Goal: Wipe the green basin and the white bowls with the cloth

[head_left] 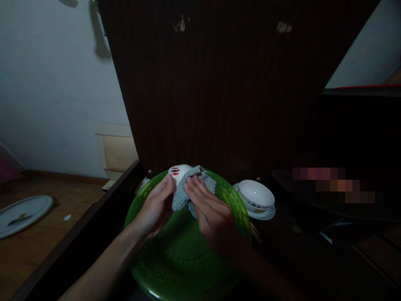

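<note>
My left hand (158, 203) grips a white bowl (181, 170) with red and dark marks on its outside, tilted above the far side of a green basin (184, 246). A grey-blue knitted cloth (181, 195) lies against the bowl and covers much of it. My right hand (210, 205) presses the cloth onto the bowl, its fingers together over the fabric. Both hands are over the basin, whose broad patterned rim shows around them. How far the cloth reaches around the bowl is hidden.
Stacked white bowls (257, 194) stand on a white plate (265, 214) right of the basin, with thin sticks (256, 233) beside it. A dark wooden panel (203, 92) rises behind. On the floor at left lies a pale oval lid-like thing (40, 207).
</note>
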The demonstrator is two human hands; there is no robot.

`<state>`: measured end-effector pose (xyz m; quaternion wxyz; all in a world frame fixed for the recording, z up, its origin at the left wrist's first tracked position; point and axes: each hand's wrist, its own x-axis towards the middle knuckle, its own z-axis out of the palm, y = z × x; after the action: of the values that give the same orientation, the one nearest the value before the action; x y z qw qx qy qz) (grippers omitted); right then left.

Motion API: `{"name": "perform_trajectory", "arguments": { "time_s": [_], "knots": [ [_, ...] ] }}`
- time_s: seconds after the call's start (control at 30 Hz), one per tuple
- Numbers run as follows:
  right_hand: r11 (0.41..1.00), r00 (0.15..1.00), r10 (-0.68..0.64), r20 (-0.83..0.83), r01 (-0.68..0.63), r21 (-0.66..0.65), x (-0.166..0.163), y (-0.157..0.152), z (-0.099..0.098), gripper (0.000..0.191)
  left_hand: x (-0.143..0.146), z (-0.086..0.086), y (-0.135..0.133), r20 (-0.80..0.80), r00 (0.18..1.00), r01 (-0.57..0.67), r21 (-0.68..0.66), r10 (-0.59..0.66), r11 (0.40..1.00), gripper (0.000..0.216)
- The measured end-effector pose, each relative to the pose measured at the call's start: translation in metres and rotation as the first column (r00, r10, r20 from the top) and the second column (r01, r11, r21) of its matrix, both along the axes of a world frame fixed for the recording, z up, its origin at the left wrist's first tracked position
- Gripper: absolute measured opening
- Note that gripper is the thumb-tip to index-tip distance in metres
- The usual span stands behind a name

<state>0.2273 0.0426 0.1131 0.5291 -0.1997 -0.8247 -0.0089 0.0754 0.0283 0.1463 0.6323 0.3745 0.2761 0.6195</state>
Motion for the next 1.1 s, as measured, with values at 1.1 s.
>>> {"name": "perform_trajectory", "arguments": {
  "time_s": [1.1],
  "knots": [
    [0.331,0.706,-0.063,-0.705,-0.652,-0.682,0.004,0.026,0.000,0.020,-0.007,0.002,-0.010,-0.224,0.967,-0.061,0.249,0.119,0.966,0.055]
  ]
}}
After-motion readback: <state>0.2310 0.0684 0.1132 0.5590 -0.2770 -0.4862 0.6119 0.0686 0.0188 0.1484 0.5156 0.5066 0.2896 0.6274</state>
